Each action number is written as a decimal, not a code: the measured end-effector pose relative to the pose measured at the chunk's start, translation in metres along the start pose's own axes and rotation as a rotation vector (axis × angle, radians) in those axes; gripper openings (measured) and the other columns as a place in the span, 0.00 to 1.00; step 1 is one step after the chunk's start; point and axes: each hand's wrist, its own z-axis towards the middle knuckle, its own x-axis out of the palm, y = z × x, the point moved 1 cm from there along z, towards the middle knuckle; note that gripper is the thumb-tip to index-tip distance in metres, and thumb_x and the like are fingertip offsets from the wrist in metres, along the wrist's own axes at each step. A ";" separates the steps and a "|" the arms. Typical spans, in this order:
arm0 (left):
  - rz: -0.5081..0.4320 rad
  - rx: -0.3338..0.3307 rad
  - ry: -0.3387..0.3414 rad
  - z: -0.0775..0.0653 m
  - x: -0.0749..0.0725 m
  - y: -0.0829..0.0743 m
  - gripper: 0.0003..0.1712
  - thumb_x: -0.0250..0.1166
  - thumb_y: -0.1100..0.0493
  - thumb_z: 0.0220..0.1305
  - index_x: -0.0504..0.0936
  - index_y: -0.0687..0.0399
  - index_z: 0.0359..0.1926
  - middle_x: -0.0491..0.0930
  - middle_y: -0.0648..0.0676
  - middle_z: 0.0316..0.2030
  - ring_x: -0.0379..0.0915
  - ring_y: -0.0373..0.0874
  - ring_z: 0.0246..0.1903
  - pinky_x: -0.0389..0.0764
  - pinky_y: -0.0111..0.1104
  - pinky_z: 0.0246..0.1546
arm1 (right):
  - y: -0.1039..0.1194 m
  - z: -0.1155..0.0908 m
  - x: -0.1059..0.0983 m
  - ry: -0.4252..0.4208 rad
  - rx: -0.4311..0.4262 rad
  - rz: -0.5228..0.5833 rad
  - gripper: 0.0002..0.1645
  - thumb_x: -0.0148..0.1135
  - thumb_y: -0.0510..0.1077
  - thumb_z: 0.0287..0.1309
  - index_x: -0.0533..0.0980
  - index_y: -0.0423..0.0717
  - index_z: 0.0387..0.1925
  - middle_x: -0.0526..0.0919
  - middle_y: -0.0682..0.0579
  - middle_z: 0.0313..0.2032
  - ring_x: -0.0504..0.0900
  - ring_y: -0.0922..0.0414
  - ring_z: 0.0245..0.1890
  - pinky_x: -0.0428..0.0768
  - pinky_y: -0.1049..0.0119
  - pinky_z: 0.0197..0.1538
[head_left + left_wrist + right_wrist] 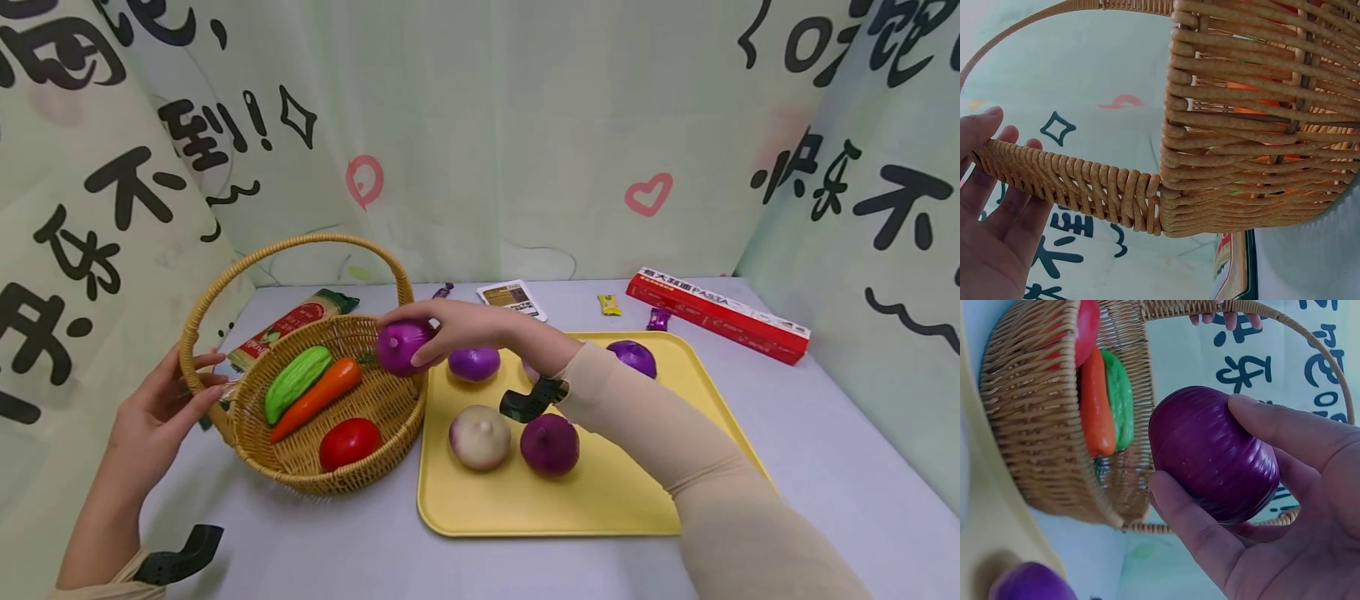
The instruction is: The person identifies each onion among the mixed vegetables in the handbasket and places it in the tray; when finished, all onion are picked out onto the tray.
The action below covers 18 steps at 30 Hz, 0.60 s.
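My right hand (pixel 468 325) holds a purple onion (pixel 400 346) over the right side of a wicker basket (pixel 300 477). In the right wrist view, thumb and fingers close round the onion's sides. At the far left, my left hand (pixel 153 421) grips the basket's arched handle (pixel 1085 187), thumb on one side and fingers on the other. Inside the basket lie a green bumpy vegetable (pixel 298 383), a carrot (pixel 318 400) and a tomato (pixel 350 443).
Right of the basket, a yellow tray (pixel 615 496) bears a whitish round vegetable (pixel 480 437), a dark purple onion (pixel 550 446) and other purple vegetables (pixel 474 364), partly behind my arm. Behind lie a red box (pixel 716 315), a card (pixel 512 298), small wrapped sweets (pixel 609 305) and a packet (pixel 288 325).
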 end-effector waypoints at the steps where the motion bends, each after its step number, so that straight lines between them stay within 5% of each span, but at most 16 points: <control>1: -0.002 0.003 -0.001 0.000 0.000 0.000 0.37 0.59 0.66 0.63 0.58 0.43 0.71 0.70 0.26 0.50 0.71 0.16 0.44 0.71 0.09 0.41 | -0.001 -0.003 -0.001 -0.003 0.006 0.006 0.36 0.64 0.42 0.56 0.65 0.64 0.65 0.67 0.54 0.65 0.74 0.57 0.56 0.77 0.67 0.54; 10: -0.008 0.002 0.002 0.001 0.000 0.000 0.38 0.59 0.67 0.63 0.58 0.43 0.71 0.70 0.26 0.50 0.71 0.16 0.44 0.72 0.09 0.40 | -0.011 -0.030 -0.009 -0.033 0.056 0.010 0.37 0.64 0.42 0.56 0.64 0.64 0.66 0.67 0.54 0.64 0.73 0.55 0.58 0.76 0.61 0.58; 18: -0.006 -0.005 0.006 0.000 0.000 0.001 0.38 0.59 0.66 0.63 0.57 0.42 0.71 0.70 0.27 0.50 0.71 0.17 0.44 0.72 0.09 0.40 | -0.025 -0.056 -0.017 -0.113 0.067 0.000 0.36 0.65 0.47 0.55 0.65 0.74 0.63 0.66 0.59 0.64 0.72 0.58 0.59 0.74 0.62 0.60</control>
